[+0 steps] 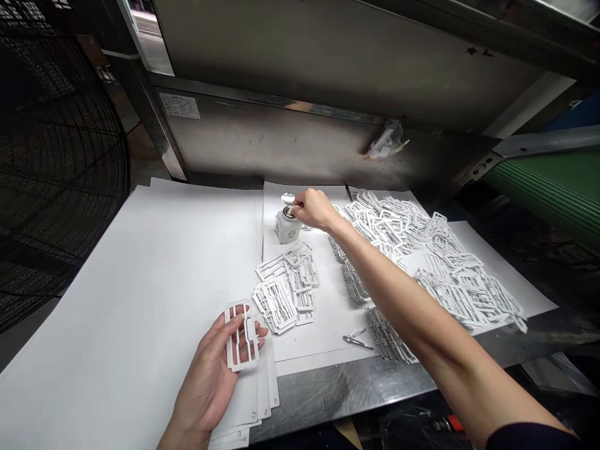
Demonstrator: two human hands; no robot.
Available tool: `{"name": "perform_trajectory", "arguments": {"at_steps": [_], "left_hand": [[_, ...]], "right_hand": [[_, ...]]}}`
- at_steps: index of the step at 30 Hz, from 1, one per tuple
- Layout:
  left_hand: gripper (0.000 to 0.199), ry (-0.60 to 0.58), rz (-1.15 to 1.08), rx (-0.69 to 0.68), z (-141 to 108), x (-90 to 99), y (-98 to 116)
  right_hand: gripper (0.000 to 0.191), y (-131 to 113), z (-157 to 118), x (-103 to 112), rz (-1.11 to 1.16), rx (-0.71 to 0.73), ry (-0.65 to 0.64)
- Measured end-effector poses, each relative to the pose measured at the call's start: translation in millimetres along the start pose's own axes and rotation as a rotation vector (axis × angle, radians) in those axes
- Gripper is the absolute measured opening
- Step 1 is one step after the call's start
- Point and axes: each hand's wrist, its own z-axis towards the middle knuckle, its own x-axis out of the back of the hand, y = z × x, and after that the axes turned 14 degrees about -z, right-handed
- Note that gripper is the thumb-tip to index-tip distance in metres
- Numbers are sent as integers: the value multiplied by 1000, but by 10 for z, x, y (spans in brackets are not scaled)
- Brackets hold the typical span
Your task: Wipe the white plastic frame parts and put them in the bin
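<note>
My left hand [218, 359], palm up at the lower middle, holds a white slotted frame piece [242, 337] between thumb and fingers. My right hand [313, 208] reaches forward to a small white bottle [287, 228] with its round metal lid raised. The fingers of this hand are pinched at the bottle's mouth; what is between them is too small to make out. Right in front of the bottle lies a loose pile of similar white frames [281, 300]. A pair of metal tweezers [359, 340] rests on the paper near the table edge.
Large heaps of white frames [450, 281] spread across the right side, with stacked rows [387, 337] beneath my right forearm. White paper sheets [187, 250] cover the metal table [323, 390]. A metal panel [281, 137] stands behind, a wire-mesh guard [60, 144] left, a green belt [553, 194] right.
</note>
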Motion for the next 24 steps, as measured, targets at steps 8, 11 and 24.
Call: {"name": "perform_trajectory", "arguments": {"at_steps": [8, 11, 24], "left_hand": [[40, -214, 89, -165, 351, -460, 464], [29, -296, 91, -124, 383, -562, 464], [27, -234, 132, -123, 381, -577, 335]], "right_hand": [[15, -25, 5, 107, 18, 15, 15], [13, -52, 8, 53, 9, -4, 6], [13, -52, 9, 43, 52, -7, 5]]}}
